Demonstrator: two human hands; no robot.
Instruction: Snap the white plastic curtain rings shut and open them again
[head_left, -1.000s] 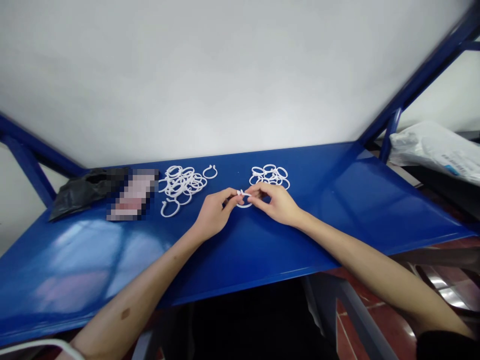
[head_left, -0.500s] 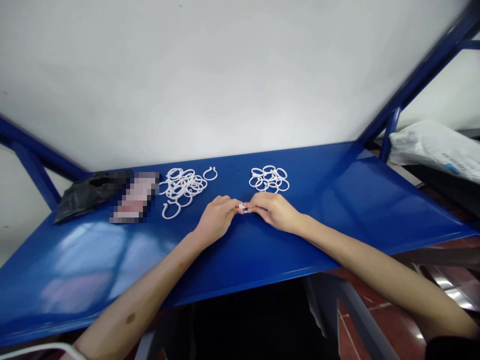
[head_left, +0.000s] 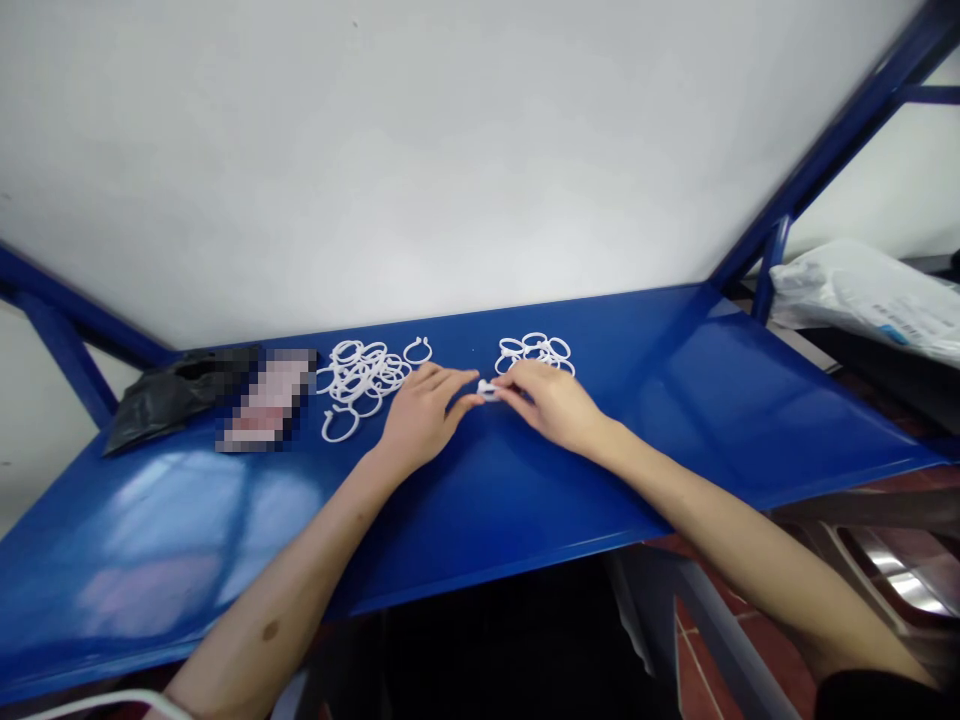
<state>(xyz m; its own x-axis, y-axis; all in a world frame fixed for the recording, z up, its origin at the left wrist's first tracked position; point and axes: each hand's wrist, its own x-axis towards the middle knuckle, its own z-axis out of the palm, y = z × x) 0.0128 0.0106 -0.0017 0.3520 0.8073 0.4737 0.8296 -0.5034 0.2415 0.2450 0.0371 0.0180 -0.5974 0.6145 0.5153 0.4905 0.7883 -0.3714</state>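
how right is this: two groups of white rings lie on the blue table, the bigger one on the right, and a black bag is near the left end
Not quite: the head view shows the bigger group of white rings on the left; the smaller group is on the right. The blue table and the black bag near its left end are as you say.

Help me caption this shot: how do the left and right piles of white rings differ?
The left pile is larger and holds more rings than the right pile. The left pile is heaped densely, while the right pile looks looser. The left pile is mostly in view; the right pile is partly hidden by the right hand. Both lie on the blue table.
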